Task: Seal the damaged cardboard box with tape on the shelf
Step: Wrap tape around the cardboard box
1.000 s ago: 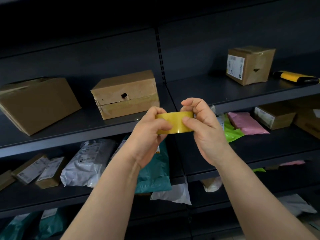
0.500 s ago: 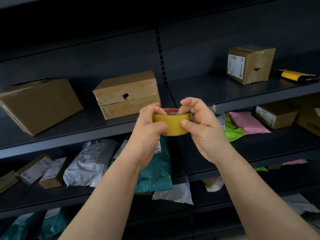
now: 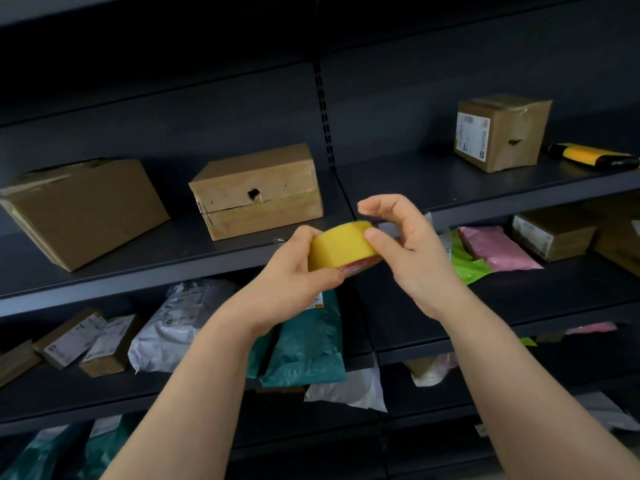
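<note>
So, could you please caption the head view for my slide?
Left hand grips a yellow tape roll, right hand touching it, before a holed cardboard box.

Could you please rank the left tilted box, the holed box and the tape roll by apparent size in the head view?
Largest: left tilted box.
Then: holed box.
Smallest: tape roll, though it is nearest the camera, gripped by the left hand.
</note>
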`<state>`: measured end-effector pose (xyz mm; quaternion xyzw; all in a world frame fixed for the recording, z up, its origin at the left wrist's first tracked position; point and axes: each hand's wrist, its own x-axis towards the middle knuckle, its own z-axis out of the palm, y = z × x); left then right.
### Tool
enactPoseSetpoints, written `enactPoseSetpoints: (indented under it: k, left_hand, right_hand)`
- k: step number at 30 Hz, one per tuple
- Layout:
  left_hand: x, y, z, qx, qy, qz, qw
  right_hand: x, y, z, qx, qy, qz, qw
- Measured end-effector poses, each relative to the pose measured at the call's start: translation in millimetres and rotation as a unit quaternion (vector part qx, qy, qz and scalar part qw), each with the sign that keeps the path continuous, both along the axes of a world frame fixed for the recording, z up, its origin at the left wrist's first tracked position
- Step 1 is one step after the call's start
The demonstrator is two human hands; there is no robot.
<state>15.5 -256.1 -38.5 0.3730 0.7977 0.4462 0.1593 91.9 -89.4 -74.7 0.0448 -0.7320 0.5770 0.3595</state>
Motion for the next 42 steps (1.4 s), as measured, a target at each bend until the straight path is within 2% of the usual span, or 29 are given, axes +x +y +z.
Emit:
enactPoseSetpoints:
  k: [2, 4, 14, 16, 19, 21, 23, 26, 28, 31, 33, 37, 42]
  left_hand:
    - [2.5, 3.8, -4.5, -0.017, 0.073, 0.025, 0.997]
    - [4.0, 7.1, -7.1, -0.027, 0.158, 0.055, 0.986]
    - [10.0, 19.7, -4.6, -0.064, 0.254, 0.106, 0.959]
    - [10.1, 20.8, -5.1, -0.076, 0.287, 0.106, 0.949]
    - [10.5, 21.5, -4.1, -0.087, 0.304, 0.102, 0.943]
    - [10.7, 21.4, -2.4, -0.093, 0.314, 0.108, 0.939]
    - [11.1, 21.5, -0.9, -0.106, 0.331, 0.116, 0.930]
    - [9.2, 19.2, 2.2, -0.130, 0.344, 0.163, 0.916]
    - [2.6, 14.0, 7.6, -0.137, 0.345, 0.211, 0.904]
    - [-4.3, 8.9, 13.6, -0.142, 0.358, 0.203, 0.900]
    - [-0.7, 8.8, 12.8, -0.130, 0.367, 0.177, 0.904]
    - [6.6, 11.3, 6.0, -0.130, 0.396, 0.168, 0.893]
    - [8.9, 15.2, 1.7, -0.147, 0.405, 0.160, 0.888]
  right_hand:
    - [1.6, -2.2, -2.7, 0.144, 0.013, -0.107, 0.984]
    - [3.5, -3.1, -3.5, 0.204, 0.016, -0.135, 0.969]
    - [6.2, -0.2, 1.5, 0.283, -0.007, -0.168, 0.944]
    - [7.4, -1.9, 3.3, 0.334, -0.002, -0.204, 0.920]
    - [8.1, -4.1, 7.3, 0.454, 0.012, -0.254, 0.854]
    - [5.0, -5.1, 8.4, 0.508, 0.006, -0.252, 0.824]
    - [-0.7, -4.3, 6.5, 0.539, 0.000, -0.254, 0.803]
    - [-5.0, -5.5, -0.8, 0.556, -0.019, -0.250, 0.793]
    - [-2.6, -8.2, -6.2, 0.538, -0.021, -0.231, 0.810]
    - [-0.8, -10.2, -4.0, 0.383, 0.003, -0.194, 0.903]
    - [-2.9, -9.2, -0.2, 0.285, 0.017, -0.170, 0.943]
    - [-8.9, -6.4, -1.5, 0.238, 0.027, -0.166, 0.957]
    - [-9.6, -6.2, -1.0, 0.268, 0.055, -0.179, 0.945]
